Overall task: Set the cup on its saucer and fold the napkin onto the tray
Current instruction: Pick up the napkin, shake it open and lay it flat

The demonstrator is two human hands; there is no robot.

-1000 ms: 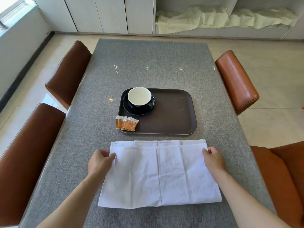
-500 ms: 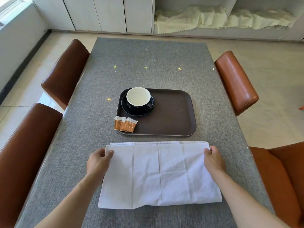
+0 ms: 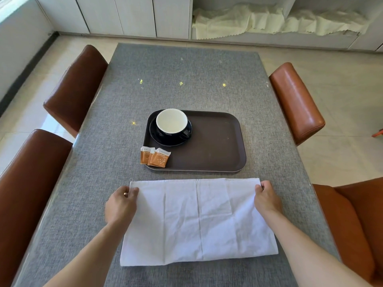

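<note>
the napkin (image 3: 199, 220) is lying flat on the grey counter (image 3: 103, 183), just in front of the tray (image 3: 217, 146) but not touching it. it is looking folded, with two layers showing along the far edge. the left hand (image 3: 121, 204) is pinching the far left corner, with its fingers (image 3: 132, 190) curled onto the cloth. the right hand (image 3: 267, 200) is pinching the far right corner the same way. the thumbs are hiding under the hands or the cloth, so it is hard to see them. both arms are getting cut off at the bottom of the picture.

the cup (image 3: 172, 123) is sitting on its saucer (image 3: 163, 139), in the far left corner of the tray. the cup is covering most of the saucer, and its handle is pointing to the right. two packets (image 3: 155, 157) are lying at the near left corner of the tray, one partly over the other. the words on them are too small to read.

four chairs (image 3: 76, 90) are standing around the counter, and the near ones are getting cut off at the edges. pale cloths (image 3: 269, 21) are lying on a shelf at the back.
</note>
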